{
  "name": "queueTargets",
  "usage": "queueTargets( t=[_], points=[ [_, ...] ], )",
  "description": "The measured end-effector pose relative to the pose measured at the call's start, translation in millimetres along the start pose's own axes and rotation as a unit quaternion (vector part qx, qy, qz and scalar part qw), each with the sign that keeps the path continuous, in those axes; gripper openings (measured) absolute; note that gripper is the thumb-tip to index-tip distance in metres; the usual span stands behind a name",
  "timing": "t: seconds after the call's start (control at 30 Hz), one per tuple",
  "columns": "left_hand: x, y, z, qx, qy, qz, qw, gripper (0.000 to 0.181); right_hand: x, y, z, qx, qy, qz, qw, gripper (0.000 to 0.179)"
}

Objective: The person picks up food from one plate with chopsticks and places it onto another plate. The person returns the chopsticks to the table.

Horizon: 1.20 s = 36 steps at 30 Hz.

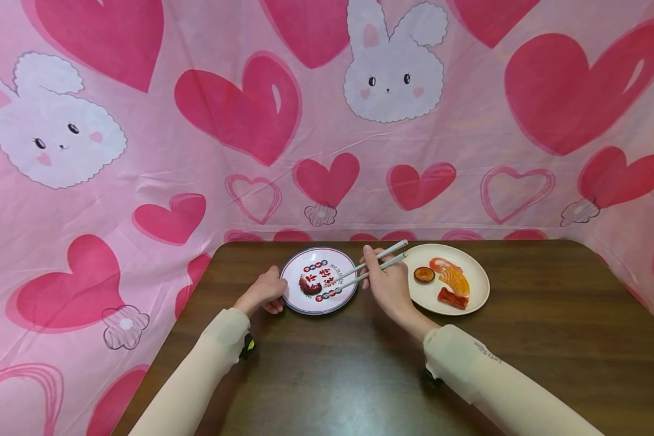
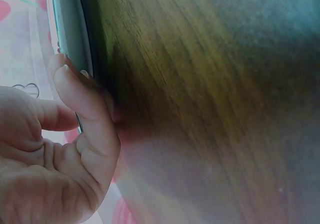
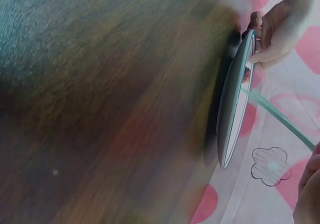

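Chopsticks (image 1: 395, 249), two, pinched by right hand (image 1: 388, 286); left hand (image 1: 266, 290) pinches one printed plate (image 1: 307, 304); one cream plate (image 1: 482, 281) holds three foods (image 1: 453, 278).

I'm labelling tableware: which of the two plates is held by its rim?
The white plate with red printed characters and a dark rim: the left hand holds its edge. The plain cream plate bears food-like pieces and isn't held.

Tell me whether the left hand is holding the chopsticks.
No: the right hand holds the chopsticks; the left hand grips the printed plate.
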<state>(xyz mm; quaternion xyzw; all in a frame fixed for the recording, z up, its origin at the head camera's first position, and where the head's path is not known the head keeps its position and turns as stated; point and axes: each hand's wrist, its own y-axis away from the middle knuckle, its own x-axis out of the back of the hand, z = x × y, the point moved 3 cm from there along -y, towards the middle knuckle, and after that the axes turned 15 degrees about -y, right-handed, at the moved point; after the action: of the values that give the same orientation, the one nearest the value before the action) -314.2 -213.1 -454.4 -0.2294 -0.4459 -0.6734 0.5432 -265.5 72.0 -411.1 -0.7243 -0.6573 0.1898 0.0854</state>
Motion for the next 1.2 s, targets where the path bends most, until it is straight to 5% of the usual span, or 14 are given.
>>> queueTargets(
  t=[0.53, 0.93, 1.2],
  points=[
    [0.3, 0.4, -0.7, -0.006, 0.0, 0.0, 1.0, 0.05, -3, 3.3, -11, -0.015, 0.025, -0.015, 0.9995, 0.033],
    [0.5, 1.7, -1.7, -0.007, -0.005, -0.006, 0.9999, 0.055, 6, 1.6, -1, -0.008, 0.018, -0.021, 0.9996, 0.044],
    [-1.0, -1.3, -3.0, -0.006, -0.006, -0.004, 1.0, 0.053, 12, 3.7, -1, -0.007, 0.064, -0.015, 0.9978, 0.045]
  ],
)
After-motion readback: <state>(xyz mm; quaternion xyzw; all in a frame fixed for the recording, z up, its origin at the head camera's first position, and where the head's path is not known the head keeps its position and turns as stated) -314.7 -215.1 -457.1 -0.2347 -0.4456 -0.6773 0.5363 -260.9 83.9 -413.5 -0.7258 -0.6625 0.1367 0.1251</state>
